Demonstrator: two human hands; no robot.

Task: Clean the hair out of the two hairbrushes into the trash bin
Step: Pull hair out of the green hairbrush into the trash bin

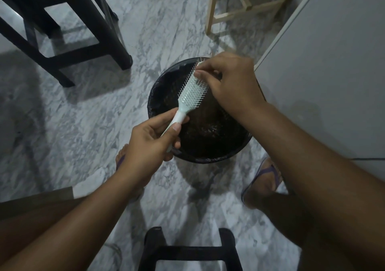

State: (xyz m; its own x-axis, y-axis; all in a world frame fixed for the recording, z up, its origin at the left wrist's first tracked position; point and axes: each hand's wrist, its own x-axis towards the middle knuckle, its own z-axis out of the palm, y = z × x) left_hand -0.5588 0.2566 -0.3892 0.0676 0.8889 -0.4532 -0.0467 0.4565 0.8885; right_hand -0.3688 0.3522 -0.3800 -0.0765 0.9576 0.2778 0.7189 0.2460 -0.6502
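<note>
In the head view, the person holds a pale green hairbrush (pixel 190 95) directly above the black trash bin (pixel 164 87), which stands on the marble floor (pixel 87 108) between the feet. The left hand (pixel 153 140) is wrapped around the handle, thumb pressed on its upper side, so the head of the brush points up and away, bristles facing the person. The right hand (pixel 227 81) is closed at the far end of the head, its fingertips (pixel 199 74) pinched in among the bristles; whether they have hold of a strand of hair cannot be told, since any hair there is too fine and the light too dim. The brush looks like light, stiff plastic with thin springy pins, so a firm grip on the handle, as it has now, should be enough to steady it while the other hand pulls; the pins probably bend rather than snap, but loose hair is likely to cling and wind round them, calling for small tugs from the base outward. Hair is nearly weightless and may drift, so keeping the brush low over the bin seems wise. Only one brush is in sight; the second is not visible. Around the bin stand a black stool (pixel 68 31) at upper left, a light wooden frame (pixel 245 6) at the top, a white panel (pixel 325 66) close on the right, and another black stool (pixel 189 250) at the bottom edge. Nothing lies between the hands and the bin, though the panel stands close beside the right arm.
</note>
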